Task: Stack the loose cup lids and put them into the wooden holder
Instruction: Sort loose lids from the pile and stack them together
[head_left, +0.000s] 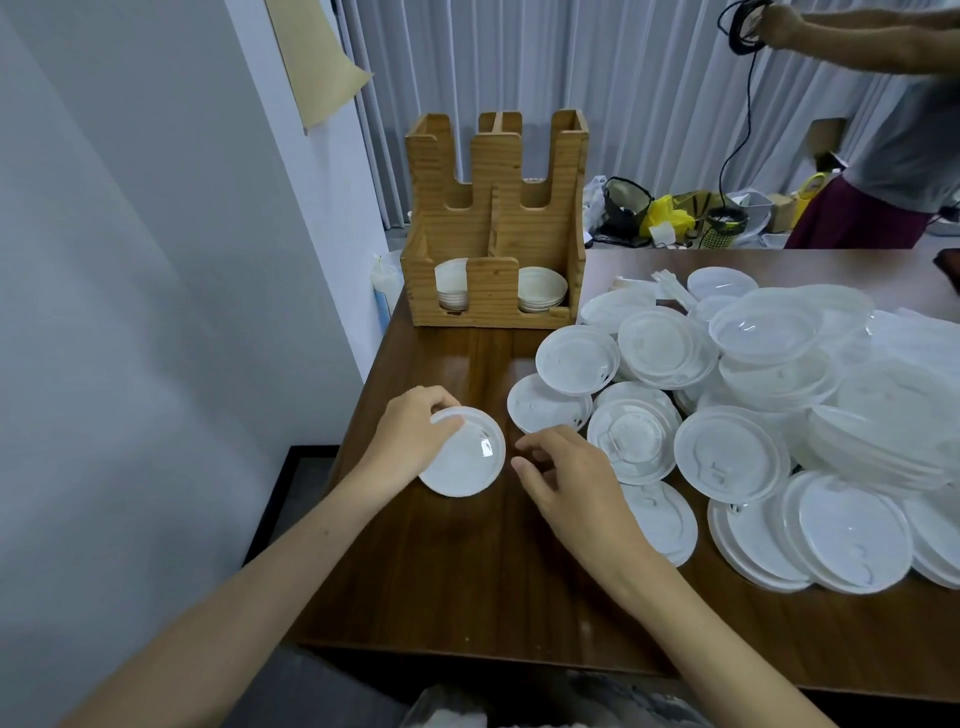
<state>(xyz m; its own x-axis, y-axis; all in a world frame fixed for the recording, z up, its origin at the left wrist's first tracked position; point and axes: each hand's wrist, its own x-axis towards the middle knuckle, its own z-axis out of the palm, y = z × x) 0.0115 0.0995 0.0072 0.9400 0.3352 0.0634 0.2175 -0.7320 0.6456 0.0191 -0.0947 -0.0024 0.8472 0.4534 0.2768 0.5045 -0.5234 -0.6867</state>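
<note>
Cup lids, loose heap; wooden holder, part-filled.
My left hand gripped one lid by its rim; my right hand, just beside it, held nothing, fingers loosely curled.

One white lid apart at left, loose lids heaped right, wooden holder upright behind, part-filled

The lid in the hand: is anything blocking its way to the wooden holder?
Nothing visible does. Only bare table lies between the lid in the left hand and the wooden holder. The pile of loose lids sits off to the right.
</note>
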